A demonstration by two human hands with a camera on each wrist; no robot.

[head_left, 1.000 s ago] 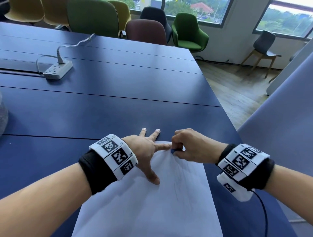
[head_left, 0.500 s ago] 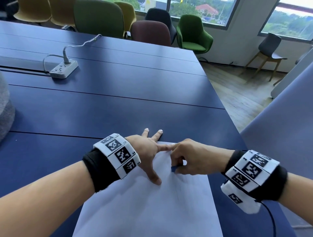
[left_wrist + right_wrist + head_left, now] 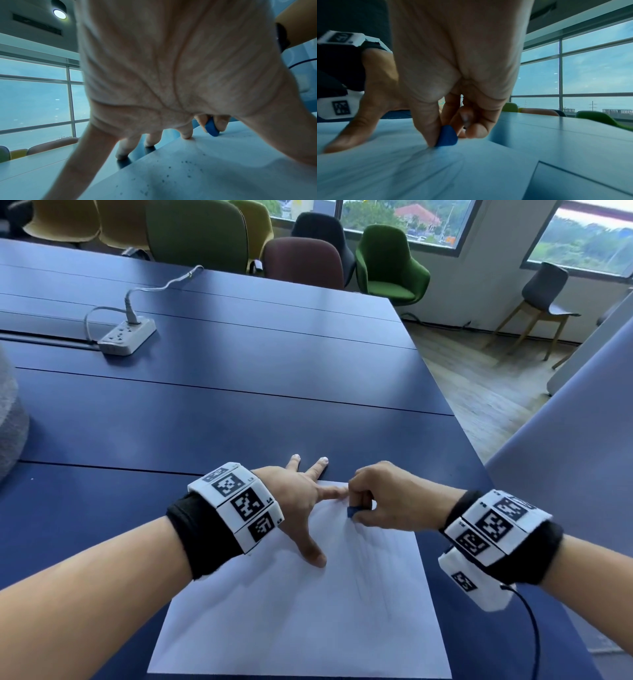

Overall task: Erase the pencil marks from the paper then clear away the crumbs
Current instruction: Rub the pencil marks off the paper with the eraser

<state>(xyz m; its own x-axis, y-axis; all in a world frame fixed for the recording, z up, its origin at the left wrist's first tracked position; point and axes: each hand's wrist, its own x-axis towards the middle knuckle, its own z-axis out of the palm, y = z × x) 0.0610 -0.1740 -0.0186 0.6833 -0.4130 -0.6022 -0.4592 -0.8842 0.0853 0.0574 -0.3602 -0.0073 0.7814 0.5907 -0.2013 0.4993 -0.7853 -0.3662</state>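
Observation:
A white sheet of paper (image 3: 308,618) lies on the dark blue table (image 3: 212,419) in front of me, with faint pencil strokes down its right half. My left hand (image 3: 301,498) presses it flat with spread fingers near the top left corner, two fingertips reaching onto the table. My right hand (image 3: 380,501) pinches a small blue eraser (image 3: 352,511) between thumb and fingers, its tip touching the paper near the top edge. The eraser (image 3: 211,128) shows past my left palm, and the eraser (image 3: 447,136) is on the sheet. Dark crumbs (image 3: 187,169) speckle the paper.
A white power strip (image 3: 126,335) with its cable sits at the far left of the table. A grey object (image 3: 10,419) is at the left edge. Chairs (image 3: 303,261) line the far side. The table's right edge (image 3: 479,470) runs close to my right hand.
My right hand slid the eraser down the sheet toward me, then back up toward the top edge. The left hand has kept pressing in the same place.

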